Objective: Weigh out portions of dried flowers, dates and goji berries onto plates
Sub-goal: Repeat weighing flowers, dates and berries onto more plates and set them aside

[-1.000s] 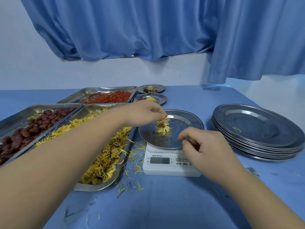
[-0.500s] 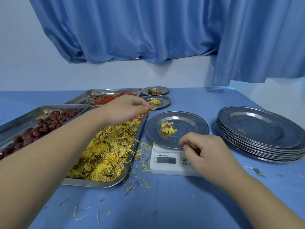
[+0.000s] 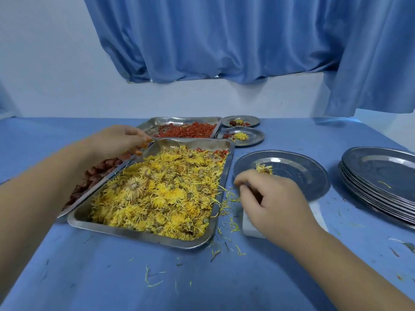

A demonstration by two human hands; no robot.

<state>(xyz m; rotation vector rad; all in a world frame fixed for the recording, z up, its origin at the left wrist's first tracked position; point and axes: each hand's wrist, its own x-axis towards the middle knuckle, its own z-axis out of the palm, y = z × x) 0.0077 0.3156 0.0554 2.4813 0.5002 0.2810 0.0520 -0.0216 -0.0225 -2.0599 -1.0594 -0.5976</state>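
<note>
Blue table [image 3: 112, 277] bears three trays [image 3: 139, 232]; left grip [image 3: 116, 140] pinches berries [image 3: 146, 143], right grip [image 3: 269, 198] unclear.

Both forearms are bare to the edge of view (skin alone, as far as shows); left hand [image 3: 116, 140] and right hand [image 3: 276, 205] are bare too.

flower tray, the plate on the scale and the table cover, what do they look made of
Flower tray: likely stainless steel, dull grey with soft reflections on its rim. Plate on the scale: the same metal by its look, shinier, with mirrored highlights. Table cover: probably cloth, matte blue, no shine.
</note>
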